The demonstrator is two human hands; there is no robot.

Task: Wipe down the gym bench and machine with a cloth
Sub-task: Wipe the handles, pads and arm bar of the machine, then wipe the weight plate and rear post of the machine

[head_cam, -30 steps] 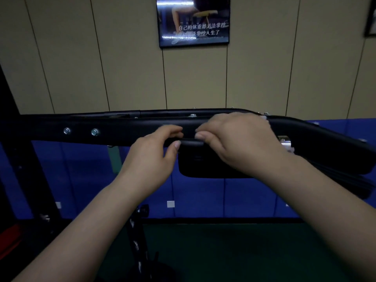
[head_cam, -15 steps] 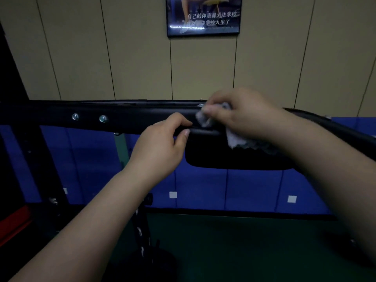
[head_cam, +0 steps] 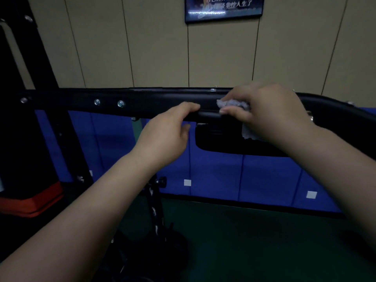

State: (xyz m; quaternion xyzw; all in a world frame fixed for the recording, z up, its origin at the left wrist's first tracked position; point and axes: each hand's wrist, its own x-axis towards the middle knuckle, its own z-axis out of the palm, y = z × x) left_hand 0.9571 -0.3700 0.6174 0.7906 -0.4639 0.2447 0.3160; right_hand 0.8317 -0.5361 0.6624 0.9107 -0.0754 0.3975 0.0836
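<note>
A black horizontal machine bar (head_cam: pixel 146 99) with silver bolts runs across the view at chest height. Under it hangs a black padded piece (head_cam: pixel 219 139). My left hand (head_cam: pixel 168 135) grips the lower edge of the bar, fingers curled over it and thumb below. My right hand (head_cam: pixel 264 112) holds a crumpled grey cloth (head_cam: pixel 234 103) and presses it against the bar just right of my left hand. A corner of the cloth hangs below my right palm, over the pad.
A black upright post (head_cam: pixel 30 58) stands at the left, with a red pad (head_cam: pixel 32 202) low beside it. Blue wall mats (head_cam: pixel 219 176) line the beige wall behind. A black machine base (head_cam: pixel 158 241) sits on the green floor below the bar.
My right hand has lifted the cloth into view and slid it right along the bar. My left hand keeps its hold on the bar. The view has tilted down a little.
</note>
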